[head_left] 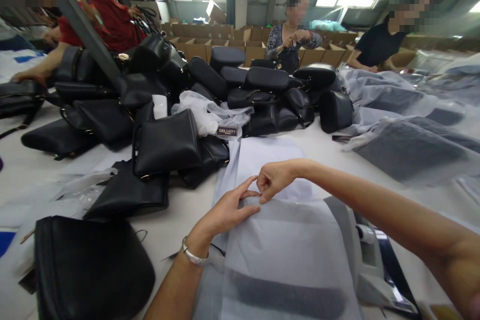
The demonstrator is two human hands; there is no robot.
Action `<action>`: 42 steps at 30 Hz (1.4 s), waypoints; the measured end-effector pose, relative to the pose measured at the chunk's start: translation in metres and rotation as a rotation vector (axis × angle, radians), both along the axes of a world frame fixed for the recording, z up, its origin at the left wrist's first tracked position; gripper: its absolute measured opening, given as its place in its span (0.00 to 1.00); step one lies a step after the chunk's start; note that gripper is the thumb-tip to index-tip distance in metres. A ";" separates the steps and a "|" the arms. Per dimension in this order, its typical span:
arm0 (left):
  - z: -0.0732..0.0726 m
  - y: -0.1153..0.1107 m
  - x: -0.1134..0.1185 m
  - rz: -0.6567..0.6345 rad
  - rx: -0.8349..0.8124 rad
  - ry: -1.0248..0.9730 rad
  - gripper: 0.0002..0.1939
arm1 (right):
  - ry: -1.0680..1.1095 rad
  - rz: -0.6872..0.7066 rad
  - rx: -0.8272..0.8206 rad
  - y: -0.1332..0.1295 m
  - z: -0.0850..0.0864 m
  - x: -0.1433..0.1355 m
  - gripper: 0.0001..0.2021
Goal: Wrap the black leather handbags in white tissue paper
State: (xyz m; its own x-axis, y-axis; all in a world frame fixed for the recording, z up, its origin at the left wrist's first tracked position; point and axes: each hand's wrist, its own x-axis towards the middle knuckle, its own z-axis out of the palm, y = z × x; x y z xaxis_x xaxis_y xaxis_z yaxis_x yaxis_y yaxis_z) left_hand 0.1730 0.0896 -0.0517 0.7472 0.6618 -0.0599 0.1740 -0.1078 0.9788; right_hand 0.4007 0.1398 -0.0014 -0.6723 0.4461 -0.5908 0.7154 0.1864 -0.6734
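Toward ten o'clock, bags [180, 135] lie heaped and could slide if nudged. At five o'clock, the sleeve [288, 240] could tear if tugged hard: left hand [228, 210] half spread at its top edge, right hand [277, 180] seemingly pinching it.

Left obstacle: black leather-look handbags [168, 142]
Passage: white tabletop strip [189, 210] beside frosted-white plastic bag [288, 250]
Right obstacle: grey plastic device [365, 255]

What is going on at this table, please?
The wearer's left hand and curled right hand meet at the upper edge of a translucent white wrapper; their exact grip is unclear. A dark band shows through it. Black handbags lie piled beyond and leftward; three other people are nearby.
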 end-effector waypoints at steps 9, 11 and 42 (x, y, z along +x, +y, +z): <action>-0.001 0.000 -0.001 0.044 0.005 0.061 0.42 | 0.057 -0.074 -0.445 0.018 -0.047 0.011 0.27; -0.002 0.000 -0.001 0.062 -0.002 0.057 0.42 | 0.084 -0.081 -0.478 0.016 -0.058 0.013 0.29; -0.004 -0.028 0.003 0.293 0.263 0.155 0.34 | -0.180 -0.399 0.641 -0.121 0.000 -0.008 0.25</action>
State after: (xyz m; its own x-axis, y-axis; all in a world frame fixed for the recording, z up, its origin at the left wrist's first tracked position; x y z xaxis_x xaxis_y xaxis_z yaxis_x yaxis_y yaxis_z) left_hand 0.1757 0.0612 -0.0561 0.5207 0.8526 0.0430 0.3772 -0.2750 0.8844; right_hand 0.3927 0.0191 -0.0016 -0.3071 0.9259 -0.2201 0.8984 0.2057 -0.3881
